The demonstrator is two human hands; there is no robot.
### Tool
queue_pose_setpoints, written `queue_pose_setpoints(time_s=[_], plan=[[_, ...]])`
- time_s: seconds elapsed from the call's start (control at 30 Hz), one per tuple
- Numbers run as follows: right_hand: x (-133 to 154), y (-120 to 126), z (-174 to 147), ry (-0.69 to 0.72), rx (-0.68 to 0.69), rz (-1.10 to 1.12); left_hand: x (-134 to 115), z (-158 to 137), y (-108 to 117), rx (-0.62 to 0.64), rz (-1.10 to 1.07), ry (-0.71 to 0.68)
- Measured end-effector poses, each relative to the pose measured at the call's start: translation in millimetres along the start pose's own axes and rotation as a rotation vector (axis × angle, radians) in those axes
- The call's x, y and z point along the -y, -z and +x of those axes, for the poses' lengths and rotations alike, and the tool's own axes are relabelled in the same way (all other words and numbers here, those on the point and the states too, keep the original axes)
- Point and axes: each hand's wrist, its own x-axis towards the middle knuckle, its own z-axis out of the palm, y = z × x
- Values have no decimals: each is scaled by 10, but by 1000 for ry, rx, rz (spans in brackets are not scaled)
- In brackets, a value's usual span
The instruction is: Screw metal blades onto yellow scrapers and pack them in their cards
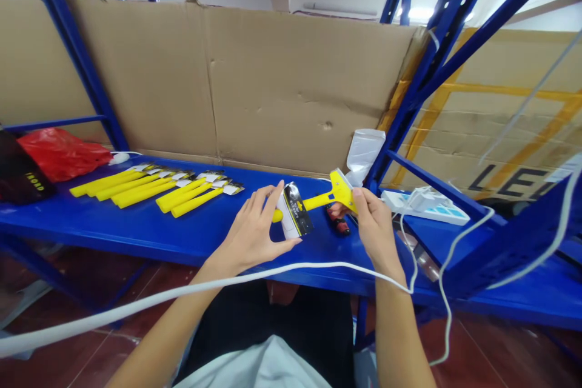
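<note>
A yellow scraper point(340, 191) with a wide head is held up in front of me, above the blue shelf. My right hand point(376, 227) is closed on the edge of its head, thumb on top. Around the scraper's handle sits a black and white header card point(294, 211), and the handle's yellow end pokes out on its left. My left hand point(254, 227) grips this card by its upper and lower edges, between thumb and fingers. Just behind the scraper lies a red and black object point(339, 222), partly covered, its kind unclear.
Several yellow-handled pieces with cards point(150, 185) lie in a row on the blue shelf point(150, 231). A red plastic bag point(68, 151) is at far left. White cable point(273, 270) crosses before my arms. A power strip point(427, 206) stands right; cardboard point(282, 85) walls the back.
</note>
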Motion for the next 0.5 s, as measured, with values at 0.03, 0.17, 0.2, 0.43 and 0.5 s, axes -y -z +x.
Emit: queue_pose_setpoints(time_s=[0.03,0.17,0.2,0.43,0.5], plan=[[-17,48,18,13,-38,-5,39,20,-4,7,-7,4],[-62,221,75,73,-171,-23,219,196,-8,76,-40,-15],[-76,259,88,86,-203,-15,273,268,-12,110,-49,-34],[-129,421,154,95,-234,6,971,1031,-207,375,11,143],[-110,425,142,86,-175,0,1245,1230,-296,433,59,200]])
